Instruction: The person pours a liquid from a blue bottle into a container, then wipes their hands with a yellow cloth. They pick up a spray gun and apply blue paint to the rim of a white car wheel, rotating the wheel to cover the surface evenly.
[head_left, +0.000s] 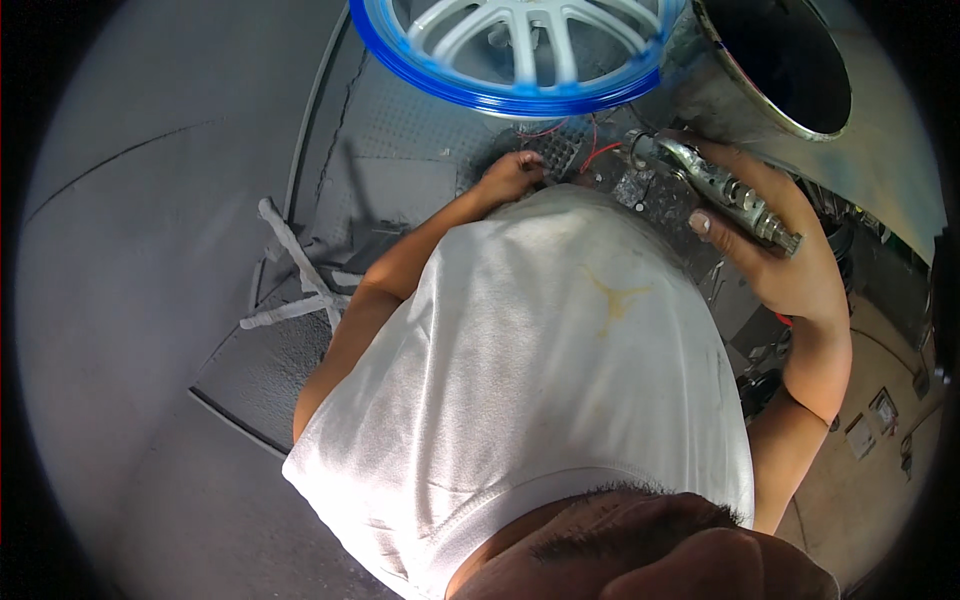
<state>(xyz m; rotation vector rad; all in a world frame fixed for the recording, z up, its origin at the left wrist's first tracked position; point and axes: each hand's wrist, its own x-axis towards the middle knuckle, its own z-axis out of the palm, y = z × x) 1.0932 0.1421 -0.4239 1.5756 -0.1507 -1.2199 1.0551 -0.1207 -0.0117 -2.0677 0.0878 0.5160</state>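
Note:
My right hand (pixel 765 225) is wrapped around a metal spray gun (pixel 710 182), its front end pointing up and left. The thumb lies along the near side of the gun's body. In front of my waist, my left hand (pixel 513 178) is closed with its fingers curled in; whatever they hold, if anything, is hidden. Beyond both hands stands a white spoked wheel (pixel 525 55) with a glossy blue outer rim, partly cut off by the top of the view. Neither hand touches the wheel.
An open metal drum (pixel 720 85) stands to the right of the wheel. A grey-coated stand with crossed bars (pixel 300 265) is on the left, by a grey wall (pixel 130 250). Red hose or cable (pixel 600 155) runs near a dark grate (pixel 562 152) on the floor. Clutter lies behind my right arm.

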